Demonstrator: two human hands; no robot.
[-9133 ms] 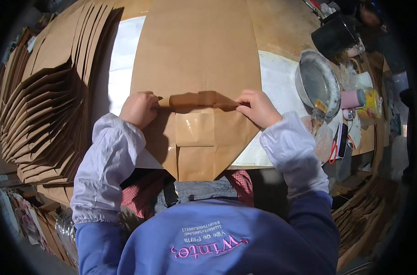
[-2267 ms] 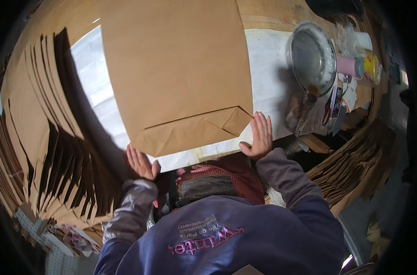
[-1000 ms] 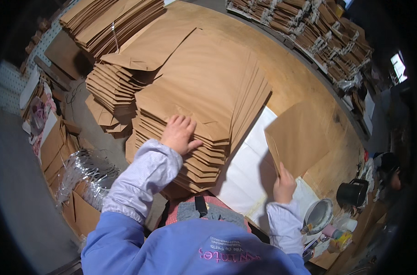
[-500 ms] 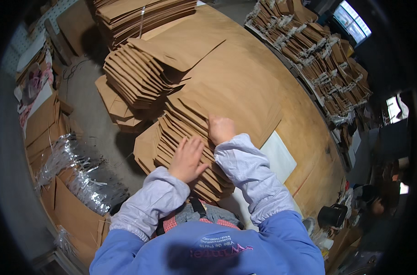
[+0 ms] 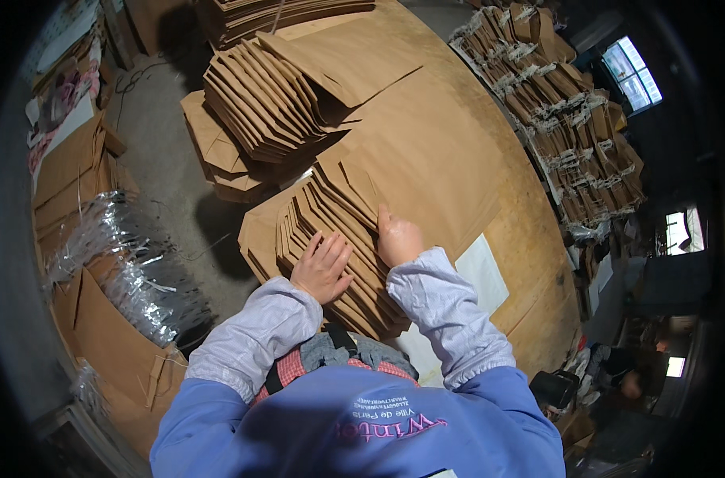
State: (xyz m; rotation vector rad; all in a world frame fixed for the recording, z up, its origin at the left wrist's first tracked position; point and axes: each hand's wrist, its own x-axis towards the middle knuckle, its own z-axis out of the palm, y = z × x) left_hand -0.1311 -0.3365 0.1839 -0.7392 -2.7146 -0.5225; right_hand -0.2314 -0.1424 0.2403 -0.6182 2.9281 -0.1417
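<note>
A fanned row of brown paper bags (image 5: 299,219) with folded bottoms lies at the near left of the table, in front of my body. My left hand (image 5: 323,267) rests on the fanned edges, its fingers stretched out and holding nothing. Just to its right, my right hand (image 5: 400,237) is closed at the edge of the top paper bag (image 5: 358,185), its fingertips against the paper. What lies under the curled fingers is hidden. Both forearms wear pale oversleeves.
Another fanned bag pile (image 5: 259,103) overhangs the table's left edge, with a tied stack (image 5: 291,17) beyond. A large brown sheet (image 5: 434,151) covers the wooden table (image 5: 538,279); a white sheet (image 5: 482,275) lies nearby. Silvery strips (image 5: 143,267) hang at left. Tied bag bundles (image 5: 562,119) stand at right.
My right hand has shifted slightly along the bag edge, its index finger now straighter. My left hand still lies on the row, and the fanned bags sit closer together. The whole view has shifted.
</note>
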